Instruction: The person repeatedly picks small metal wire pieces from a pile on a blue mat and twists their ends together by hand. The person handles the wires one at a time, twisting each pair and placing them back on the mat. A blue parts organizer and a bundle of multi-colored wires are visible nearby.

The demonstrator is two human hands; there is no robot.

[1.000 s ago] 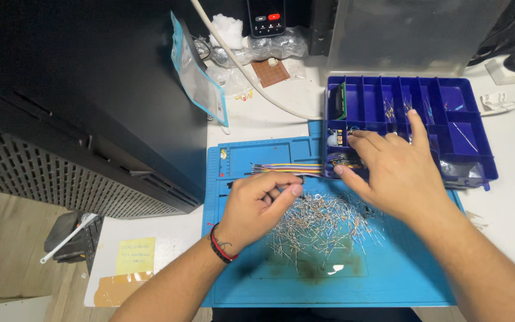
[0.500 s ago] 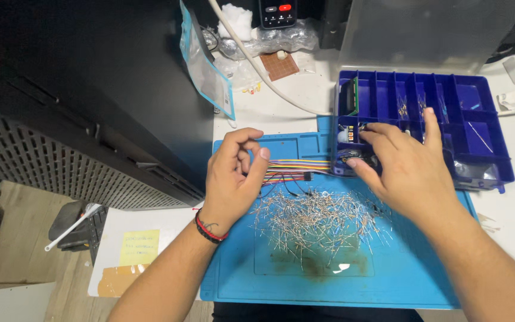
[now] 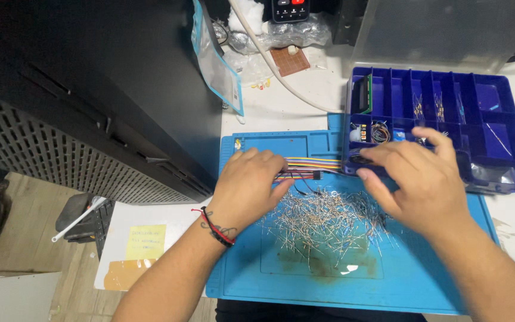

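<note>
A bundle of coloured jumper wires (image 3: pixel 314 162) lies across the top of a blue work mat (image 3: pixel 257 268). My left hand (image 3: pixel 245 188) rests on the left end of the wires, fingers curled over them near their black connectors. My right hand (image 3: pixel 418 179) hovers with fingers spread at the right end of the wires, by the front left corner of a blue compartment box (image 3: pixel 508 173). A heap of thin metal component leads (image 3: pixel 329 220) lies on the mat between and below both hands.
A large black cabinet (image 3: pixel 90 77) stands at the left. Behind the mat lie a plastic bag (image 3: pixel 216 59), a white cable (image 3: pixel 269 65) and a small brown board (image 3: pixel 289 59). A yellow note (image 3: pixel 145 241) sits on the white table at the lower left.
My left hand moved up from the heap of leads onto the jumper wires. My right hand slid slightly left along the box's front. The camera shifted a little.
</note>
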